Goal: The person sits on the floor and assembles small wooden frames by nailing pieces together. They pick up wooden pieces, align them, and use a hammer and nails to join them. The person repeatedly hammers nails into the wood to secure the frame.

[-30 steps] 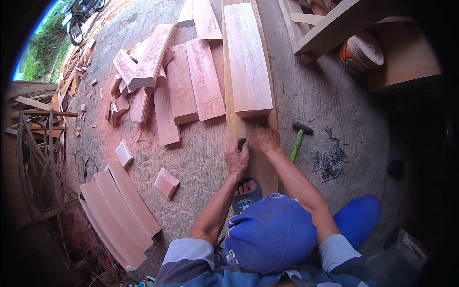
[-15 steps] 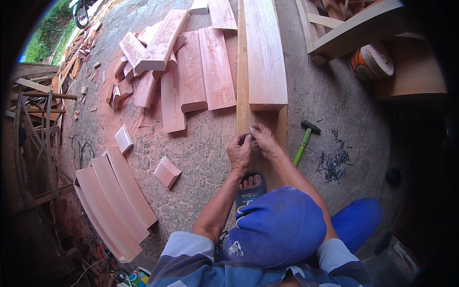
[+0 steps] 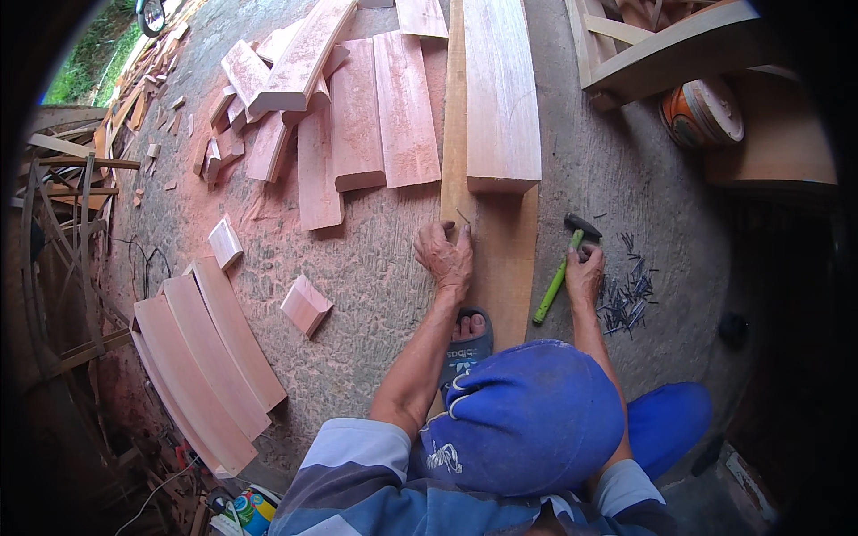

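My left hand (image 3: 444, 259) is at the left edge of a long flat board (image 3: 500, 268), fingers curled and thumb raised. A thin nail (image 3: 462, 216) shows at the thumb tip, seemingly pinched there, though the exact hold is hard to see. My right hand (image 3: 585, 272) has its fingers closed around the upper handle of a hammer (image 3: 555, 290) with a green handle and dark head, low over the floor. A thick pale wood block (image 3: 502, 98) lies along the board, its near end just beyond my left hand.
Loose dark nails (image 3: 630, 290) are scattered right of the hammer. Reddish planks (image 3: 407, 107) are piled on the floor at far left, with a small offcut (image 3: 307, 306) nearer me. Curved boards (image 3: 210, 357) stand at left. A bucket (image 3: 702, 113) is at right. My sandalled foot (image 3: 466, 344) is by the board.
My hands have parted. The right one has moved right from the nail to the hammer and taken hold of it, while the left stays near the block's end.
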A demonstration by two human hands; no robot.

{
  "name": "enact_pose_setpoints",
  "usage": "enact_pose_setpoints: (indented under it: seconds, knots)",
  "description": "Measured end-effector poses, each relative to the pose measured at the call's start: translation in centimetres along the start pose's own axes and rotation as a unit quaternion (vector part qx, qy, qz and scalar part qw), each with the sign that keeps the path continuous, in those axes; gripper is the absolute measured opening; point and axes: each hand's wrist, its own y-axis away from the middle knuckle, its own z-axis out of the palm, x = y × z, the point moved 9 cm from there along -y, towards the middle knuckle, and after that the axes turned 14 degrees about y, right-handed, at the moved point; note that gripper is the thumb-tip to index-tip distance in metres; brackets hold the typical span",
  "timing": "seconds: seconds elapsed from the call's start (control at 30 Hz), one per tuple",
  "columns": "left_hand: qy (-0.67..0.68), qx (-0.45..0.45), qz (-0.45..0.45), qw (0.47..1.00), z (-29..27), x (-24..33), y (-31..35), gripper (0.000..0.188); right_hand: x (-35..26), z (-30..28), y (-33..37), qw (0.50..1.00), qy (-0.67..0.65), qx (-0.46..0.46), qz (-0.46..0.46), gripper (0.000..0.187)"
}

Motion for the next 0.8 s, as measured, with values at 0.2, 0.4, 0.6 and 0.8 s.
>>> enact_pose_setpoints:
  seconds: [0.2, 0.4, 0.6, 0.8]
  knots:
    - [-0.017, 0.006, -0.075, 0.997, 0.2, -0.9, -0.6, 0.038, -0.7, 0.4, 0.9, 0.995, 0.066, -0.074, -0.015, 0.053]
    - [-0.002, -0.006, -0.089, 0.996, 0.6, -1.7, -1.0, 0.036, -0.1, 0.6, 1.6, 0.972, -0.149, -0.159, 0.087, 0.04]
    - [-0.008, -0.009, -0.097, 0.995, 0.8, -1.6, -1.0, 0.036, -3.0, -2.6, 2.2, 0.989, -0.141, -0.003, -0.046, 0.033]
    - [-0.019, -0.009, -0.102, 0.995, 0.9, -1.9, -1.0, 0.036, -8.2, -4.5, 3.7, 0.972, -0.17, -0.026, -0.159, 0.032]
